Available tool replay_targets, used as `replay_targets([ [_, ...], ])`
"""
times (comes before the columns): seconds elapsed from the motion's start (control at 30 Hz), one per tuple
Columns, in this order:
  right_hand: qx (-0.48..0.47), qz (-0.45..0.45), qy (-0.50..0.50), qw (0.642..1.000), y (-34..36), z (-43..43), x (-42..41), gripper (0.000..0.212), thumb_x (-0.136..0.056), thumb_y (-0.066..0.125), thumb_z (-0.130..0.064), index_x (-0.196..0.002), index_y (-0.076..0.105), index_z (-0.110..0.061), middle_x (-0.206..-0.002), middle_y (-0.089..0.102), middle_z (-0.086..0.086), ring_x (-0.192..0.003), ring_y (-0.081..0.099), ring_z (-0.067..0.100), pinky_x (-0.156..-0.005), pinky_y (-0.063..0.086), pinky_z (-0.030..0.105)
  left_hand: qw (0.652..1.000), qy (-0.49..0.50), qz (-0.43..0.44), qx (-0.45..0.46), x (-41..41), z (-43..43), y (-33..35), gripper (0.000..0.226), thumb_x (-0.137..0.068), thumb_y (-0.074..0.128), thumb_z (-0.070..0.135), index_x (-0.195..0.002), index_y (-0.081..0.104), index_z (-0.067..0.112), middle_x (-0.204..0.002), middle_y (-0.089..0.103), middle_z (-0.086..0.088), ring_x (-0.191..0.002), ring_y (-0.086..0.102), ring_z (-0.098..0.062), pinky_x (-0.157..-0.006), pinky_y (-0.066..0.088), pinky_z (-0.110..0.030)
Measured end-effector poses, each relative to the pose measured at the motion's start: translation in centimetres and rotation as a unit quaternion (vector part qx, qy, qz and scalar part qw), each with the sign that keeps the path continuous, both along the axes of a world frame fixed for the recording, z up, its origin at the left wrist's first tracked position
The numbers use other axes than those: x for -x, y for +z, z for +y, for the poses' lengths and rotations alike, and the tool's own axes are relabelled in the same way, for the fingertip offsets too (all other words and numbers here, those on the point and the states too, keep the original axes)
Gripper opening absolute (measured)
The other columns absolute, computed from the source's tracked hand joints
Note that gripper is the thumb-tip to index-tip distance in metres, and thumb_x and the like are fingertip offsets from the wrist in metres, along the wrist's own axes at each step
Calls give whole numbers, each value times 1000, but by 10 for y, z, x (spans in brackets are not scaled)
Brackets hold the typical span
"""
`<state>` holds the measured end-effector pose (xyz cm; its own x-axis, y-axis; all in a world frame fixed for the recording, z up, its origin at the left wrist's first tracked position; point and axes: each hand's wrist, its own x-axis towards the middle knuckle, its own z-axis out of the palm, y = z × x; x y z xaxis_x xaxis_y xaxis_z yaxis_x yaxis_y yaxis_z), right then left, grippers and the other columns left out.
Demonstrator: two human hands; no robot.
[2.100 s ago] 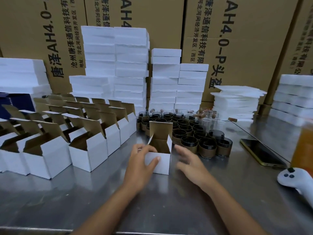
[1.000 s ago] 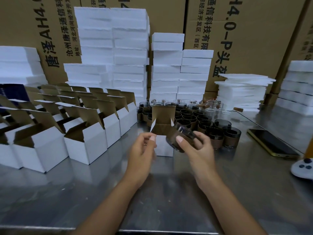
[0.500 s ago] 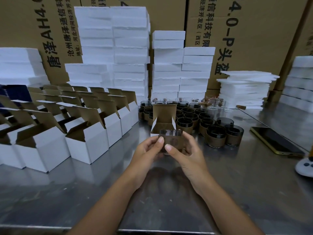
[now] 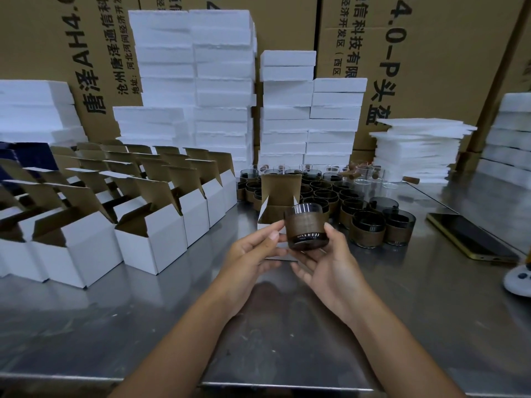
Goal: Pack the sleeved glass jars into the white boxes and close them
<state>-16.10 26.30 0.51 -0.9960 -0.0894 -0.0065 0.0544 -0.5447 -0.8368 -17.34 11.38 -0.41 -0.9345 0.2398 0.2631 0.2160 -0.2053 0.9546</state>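
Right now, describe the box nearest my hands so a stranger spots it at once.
On the steel table, look between the rows of open white boxes at the left and the cluster of sleeved jars. One open box stands alone there, just behind the jar held in mid-air; unlike the rows, it touches no other box.

The desk (image 4: 402,311) is a reflective metal surface. Brown cartons (image 4: 445,53) printed with black lettering form a wall along its rear edge. White foam slabs (image 4: 221,81) stand in tall stacks against the cartons at centre, with lower stacks at far left (image 4: 34,110) and far right (image 4: 511,139). Thinner white sheets (image 4: 416,147) are stacked right of centre. A dark phone (image 4: 471,237) lies flat near the right edge. A white controller (image 4: 520,278) lies closer to the camera, partly cropped.
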Motion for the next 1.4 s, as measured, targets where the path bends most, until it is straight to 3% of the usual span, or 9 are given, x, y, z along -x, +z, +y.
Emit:
replay_targets([
  [0.2,-3,-6,-16,1000,0,-1,0,36,-95,40,-42,-105,60,-14,-89,71,7,-82,65,17,-70,47,29,1000,-6,-3,3,0,0,0,44,-76,58,41,-117,64,26,-104,71,5,-89,65,-9,-74,51,-19],
  [0.4,-91,80,-82,989,-5,-5,-3,28,-89,56,-28,-115,58,-17,-105,71,3,-92,69,15,-80,50,30,1000,21,-19,-7,1,2,-1,31,-75,60,42,-100,72,29,-96,73,2,-91,66,-15,-75,51,-23],
  [0.57,-166,147,-165,961,-8,-6,-5,43,-78,72,-11,-115,53,-23,-111,66,-4,-98,63,2,-87,50,28,1000,0,-29,5,1,2,-1,40,-77,57,45,-110,68,25,-104,72,-2,-99,66,-19,-82,48,-27],
  [0.7,-234,186,-191,935,-10,-5,-7,60,-70,80,-12,-122,53,-23,-112,62,-6,-94,60,-10,-71,46,5,998,-44,-37,22,-1,3,1,35,-81,53,48,-107,70,32,-111,70,1,-99,66,-14,-87,47,-29],
  [0.83,-285,218,-218,908,-13,-7,-6,68,-62,86,-13,-119,51,-27,-117,55,-6,-107,58,8,-78,51,16,997,-64,-47,9,-2,3,1,35,-83,50,48,-107,71,32,-111,70,-1,-104,65,-15,-86,50,-27],
  [0.97,-348,265,-263,860,-15,-10,-7,71,-56,88,-17,-115,49,-27,-115,50,-12,-107,50,-4,-83,41,7,995,-73,-65,-15,-1,2,1,41,-85,49,49,-112,68,26,-116,68,-4,-105,65,-17,-78,52,-22],
  [1.07,-359,277,-268,850,-15,-9,-8,72,-56,88,-19,-113,47,-35,-116,50,-13,-109,49,-4,-83,40,5,995,-73,-60,-9,-1,2,2,42,-84,48,50,-113,67,27,-116,68,-2,-106,64,-17,-79,52,-22],
  [1.23,-370,280,-255,848,-16,-7,-7,71,-60,86,-18,-120,49,-31,-119,55,-13,-111,49,-7,-87,36,3,999,-49,-15,6,-1,0,1,46,-83,57,47,-122,61,24,-116,67,-6,-100,65,-17,-81,51,-23],
  [1.4,-372,284,-249,848,-14,-6,-7,69,-62,86,-17,-121,52,-29,-117,59,-17,-109,50,-11,-84,31,-2,999,-37,19,2,1,-3,-2,61,-75,74,40,-131,54,26,-125,63,-1,-113,61,-19,-90,50,-32],
])
